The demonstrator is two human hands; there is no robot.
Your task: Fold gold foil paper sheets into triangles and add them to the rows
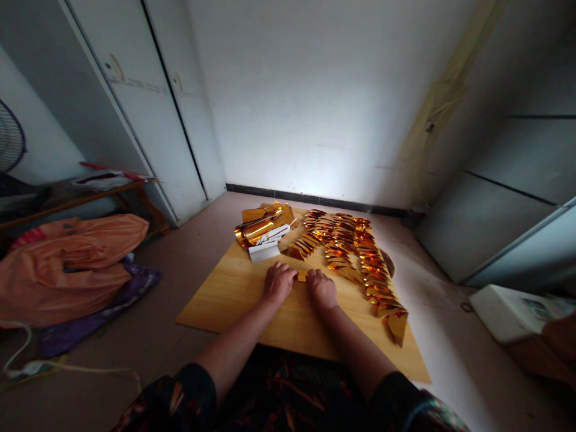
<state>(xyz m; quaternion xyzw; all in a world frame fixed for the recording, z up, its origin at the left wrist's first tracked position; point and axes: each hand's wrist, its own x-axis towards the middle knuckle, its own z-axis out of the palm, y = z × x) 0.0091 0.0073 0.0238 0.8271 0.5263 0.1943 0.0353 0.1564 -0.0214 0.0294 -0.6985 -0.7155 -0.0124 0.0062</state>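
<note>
Between my two hands a small piece of gold foil paper (302, 276) lies at the middle of the wooden board (234, 294). My left hand (279, 282) is closed on its left end, and my right hand (322, 287) is closed on its right end. The fingers hide both ends of the piece. Just beyond my left hand are a white card-like piece (264, 252), some white strips (275, 233) and a heap of loose gold foil sheets (258, 228). Rows of folded gold foil papers (373, 264) overlap one another along the board's right side.
Behind the board stands a white wall (315, 108). White cabinets (135, 90) are at the left, with an orange bag (67, 264) on the floor near a wooden bench (135, 189). On the right are a grey cabinet (495, 180) and a white box (508, 312). A cable (90, 369) crosses the floor.
</note>
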